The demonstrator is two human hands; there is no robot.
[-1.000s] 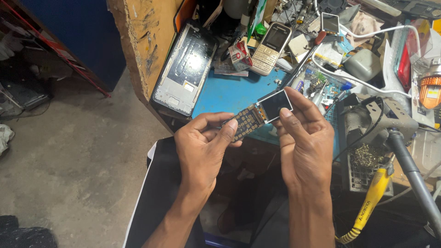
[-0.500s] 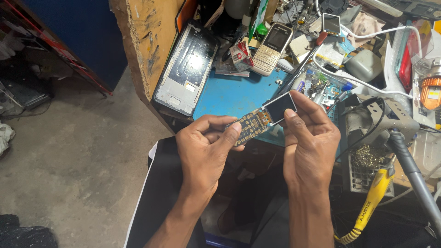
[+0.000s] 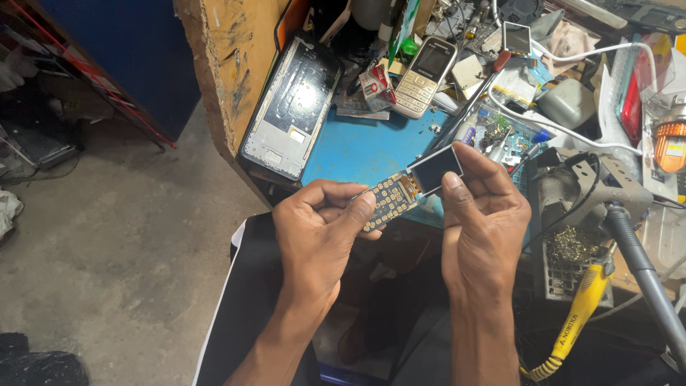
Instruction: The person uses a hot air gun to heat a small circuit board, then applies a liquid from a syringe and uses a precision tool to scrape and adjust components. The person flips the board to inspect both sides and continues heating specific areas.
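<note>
Both hands pinch the bare phone board above the blue surface, our left hand on its keypad end, our right hand seemingly on the small screen, which could tear loose if we bend it.

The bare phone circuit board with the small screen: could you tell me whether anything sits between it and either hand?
Nothing visible does. The left hand pinches the keypad end of the circuit board, and the right hand grips its small screen directly, above the blue mat.
</note>
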